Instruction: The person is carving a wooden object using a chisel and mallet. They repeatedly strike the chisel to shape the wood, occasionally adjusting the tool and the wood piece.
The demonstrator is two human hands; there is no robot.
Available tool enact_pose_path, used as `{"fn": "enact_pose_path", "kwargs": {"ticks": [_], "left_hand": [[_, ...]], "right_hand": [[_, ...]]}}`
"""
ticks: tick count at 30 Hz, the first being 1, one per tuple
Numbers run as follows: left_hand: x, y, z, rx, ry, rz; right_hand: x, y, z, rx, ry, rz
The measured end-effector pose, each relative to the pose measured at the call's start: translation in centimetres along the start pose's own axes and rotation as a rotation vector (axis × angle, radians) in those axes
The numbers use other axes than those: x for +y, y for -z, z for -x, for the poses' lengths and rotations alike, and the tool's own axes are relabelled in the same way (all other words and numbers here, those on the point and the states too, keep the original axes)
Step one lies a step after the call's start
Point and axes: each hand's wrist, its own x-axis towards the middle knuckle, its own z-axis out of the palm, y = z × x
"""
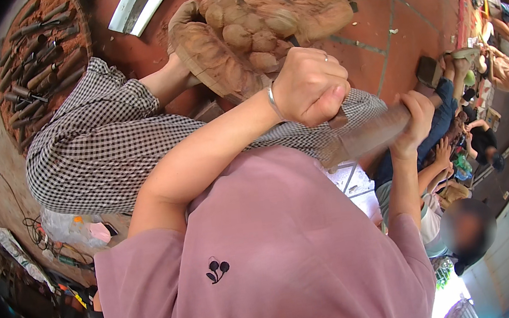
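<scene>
A carved brown wooden piece [252,27] with rounded, bulging shapes lies on the floor in front of me, beside my bare foot. My left hand [312,86], with a bracelet at its wrist, is closed in a fist just on the near side of the carving. From under its thumb sticks the dark butt of a chisel [338,118]; the blade is hidden. My right hand [413,121] grips a thick wooden mallet [368,136], smeared by motion. The mallet's broad part points left, below the chisel's butt and apart from it.
A round basket [86,27] of several wooden-handled carving tools stands at the far left. A white curved strip [140,5] lies on the red tiled floor [380,50]. Plastic bags [71,227] and cables are behind my left knee. Other people [437,160] sit close on my right.
</scene>
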Motion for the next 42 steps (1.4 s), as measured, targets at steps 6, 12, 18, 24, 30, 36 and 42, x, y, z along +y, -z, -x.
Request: {"fn": "enact_pose_path", "kwargs": {"ticks": [6, 12, 18, 24, 30, 36, 42], "left_hand": [[1.2, 0.7, 0.0, -0.123, -0.045, -0.105], [5.4, 3.0, -4.5, 0.373, 0.511, 0.732], [1.6, 9.0, -4.4, 0.532, 0.732, 0.317], [1.4, 10.6, -3.1, 0.301, 0.801, 0.207], [0.2, 9.8, -2.0, 0.227, 0.680, 0.164], [-0.1, 9.9, -1.8, -0.007, 0.611, 0.210], [1.3, 10.4, -2.7, -0.201, 0.767, -0.095]], "right_hand": [[-0.3, -0.3, 1.6, 0.059, -0.277, -0.149], [1.2, 0.2, 2.4, 0.014, -0.649, -0.341], [0.8, 2.1, -3.5, -0.234, -0.691, -0.419], [-0.4, 3.3, -8.8, -0.349, -0.515, -0.436], [-4.6, 4.1, -14.6, -0.219, -0.034, -0.118], [-4.7, 3.9, -18.0, -0.187, -0.007, -0.174], [-7.7, 6.6, -19.6, -0.330, 0.215, 0.296]]}}
